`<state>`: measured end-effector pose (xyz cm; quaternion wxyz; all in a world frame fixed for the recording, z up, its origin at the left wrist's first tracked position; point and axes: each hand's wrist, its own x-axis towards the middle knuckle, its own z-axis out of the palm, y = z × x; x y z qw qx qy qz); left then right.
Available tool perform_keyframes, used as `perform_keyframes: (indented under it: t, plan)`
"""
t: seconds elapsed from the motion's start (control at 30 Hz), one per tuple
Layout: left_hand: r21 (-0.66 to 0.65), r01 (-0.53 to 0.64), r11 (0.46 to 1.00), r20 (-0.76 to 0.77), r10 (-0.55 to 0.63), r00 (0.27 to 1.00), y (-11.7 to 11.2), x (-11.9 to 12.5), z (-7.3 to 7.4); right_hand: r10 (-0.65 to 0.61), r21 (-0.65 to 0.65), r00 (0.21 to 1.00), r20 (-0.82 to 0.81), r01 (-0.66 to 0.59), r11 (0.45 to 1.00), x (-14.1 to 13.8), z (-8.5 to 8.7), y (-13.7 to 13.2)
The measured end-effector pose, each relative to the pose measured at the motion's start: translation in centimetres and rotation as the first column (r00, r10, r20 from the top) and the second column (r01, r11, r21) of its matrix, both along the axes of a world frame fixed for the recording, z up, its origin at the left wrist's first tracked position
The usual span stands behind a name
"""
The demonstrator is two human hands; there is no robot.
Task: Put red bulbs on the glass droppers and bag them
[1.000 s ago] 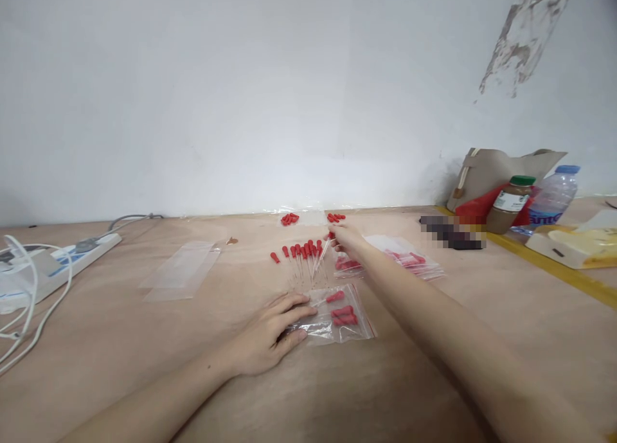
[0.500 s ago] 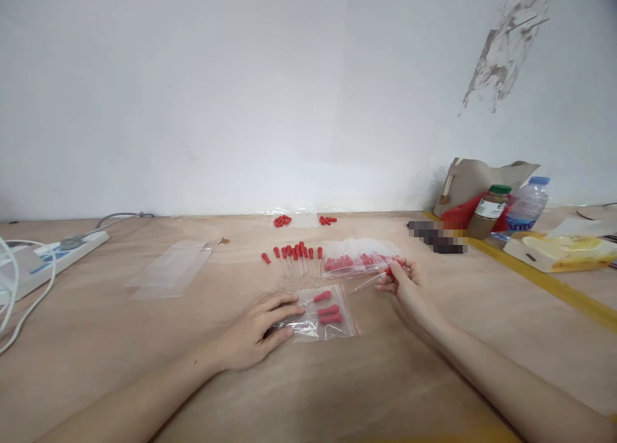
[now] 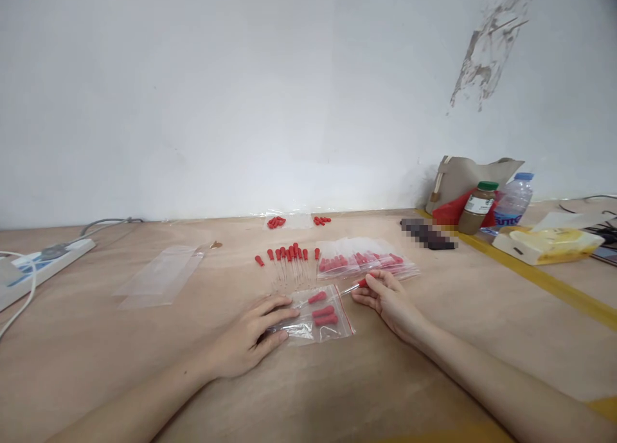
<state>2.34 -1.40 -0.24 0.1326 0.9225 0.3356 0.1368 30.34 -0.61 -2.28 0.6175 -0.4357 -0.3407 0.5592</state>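
My left hand lies on the left end of a clear zip bag, its fingers spread and resting on the plastic. Inside that bag are three droppers with red rubber bulbs, pointing right. In my right hand a glass dropper is pinched by its red bulb between thumb and fingers. Its clear tube points left, with the tip at the bag's right edge by the red zip line; whether it is inside the mouth I cannot tell. Behind the bag lies a row of loose droppers.
Filled bags of droppers overlap at centre right. Flat plastic bags lie left. Red bulbs sit near the wall. A power strip stands far left; a green-capped bottle, a water bottle and a tissue pack stand right.
My right hand has moved left and down with the dropper, bringing its tip to the bag's edge. The left hand stays on the bag. The view has turned slightly right.
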Motion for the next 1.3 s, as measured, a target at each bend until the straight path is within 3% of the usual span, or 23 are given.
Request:
perform_keyframes:
  t: [0.13,0.23,0.37,0.5,0.63,0.83,1.0,1.07,1.17,1.23,1.3]
  plan:
    - [-0.004,-0.003,1.000,0.012,0.003,1.000,0.1,-0.1,-0.3,0.126,0.030,0.975,0.181,-0.133,0.991,0.1,-0.2,-0.2]
    - [0.000,-0.001,1.000,0.025,0.001,1.000,0.1,-0.1,-0.3,0.182,0.066,0.881,0.436,-0.233,0.970,0.0,-0.5,-0.1]
    - [-0.025,-0.037,0.999,0.023,0.037,0.999,-0.2,0.0,0.1,0.091,0.128,0.766,0.636,-0.221,0.967,-0.4,-0.8,0.2]
    - [-0.010,-0.040,0.999,0.047,0.041,0.998,-0.3,0.2,0.3,-0.005,0.173,0.680,0.733,-0.179,0.969,-1.1,-0.7,0.3]
    - [0.006,-0.044,0.999,0.049,0.044,0.998,-0.3,0.2,0.3,0.023,0.157,0.681,0.732,-0.201,0.967,-1.4,-0.6,0.2]
    - [0.000,-0.028,1.000,0.039,0.027,0.999,0.0,0.1,0.1,0.304,0.058,0.809,0.503,-0.383,0.922,-0.9,0.1,-0.4]
    - [0.017,-0.004,1.000,0.004,0.004,1.000,0.1,-0.1,-0.2,0.480,-0.013,0.761,0.436,-0.528,0.849,-0.3,0.3,-0.8]
    - [0.015,0.005,1.000,-0.009,-0.005,1.000,0.1,-0.1,-0.3,0.437,-0.013,0.773,0.461,-0.486,0.874,-0.2,0.1,-0.7]
    - [0.004,0.016,1.000,-0.014,-0.016,1.000,0.0,-0.1,-0.1,0.265,0.058,0.774,0.575,-0.362,0.930,-0.3,0.1,-0.5]
    - [-0.004,0.020,1.000,-0.009,-0.020,1.000,-0.1,0.1,0.2,0.105,0.169,0.692,0.714,-0.316,0.933,-0.3,0.7,-0.1]
    - [-0.008,0.024,1.000,-0.001,-0.024,1.000,-0.2,0.2,0.4,-0.054,0.263,0.527,0.848,-0.329,0.907,-0.6,1.7,0.7]
